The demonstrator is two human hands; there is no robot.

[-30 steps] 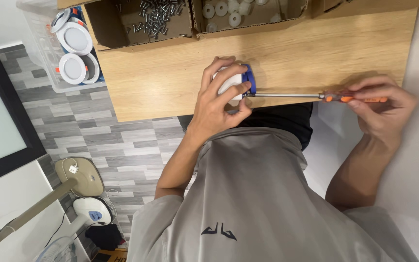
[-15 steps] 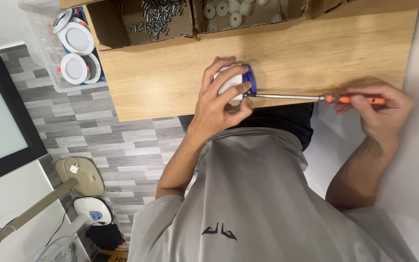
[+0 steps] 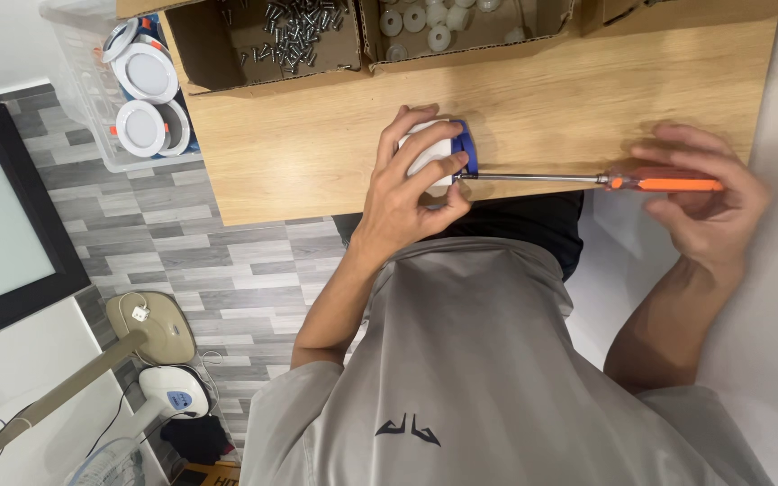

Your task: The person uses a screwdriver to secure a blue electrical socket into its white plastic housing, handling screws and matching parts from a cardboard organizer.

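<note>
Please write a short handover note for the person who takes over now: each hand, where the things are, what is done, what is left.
Left hand: grips the white and blue round fixture on its side on the wooden table.
Right hand: holds the orange-handled screwdriver, tip at the fixture's edge.
Cardboard box of screws at the table's far side; finished-looking round lights in the clear bin.
Done: screwdriver engaged. Left: probably finish driving; screw depth not visible.

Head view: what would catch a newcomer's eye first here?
The long screwdriver with its orange handle, lying level along the near edge of the wooden table; the right hand holds the handle. Its tip meets a small white and blue round part clasped in the left hand. Behind, an open cardboard box of loose screws stands out.
</note>
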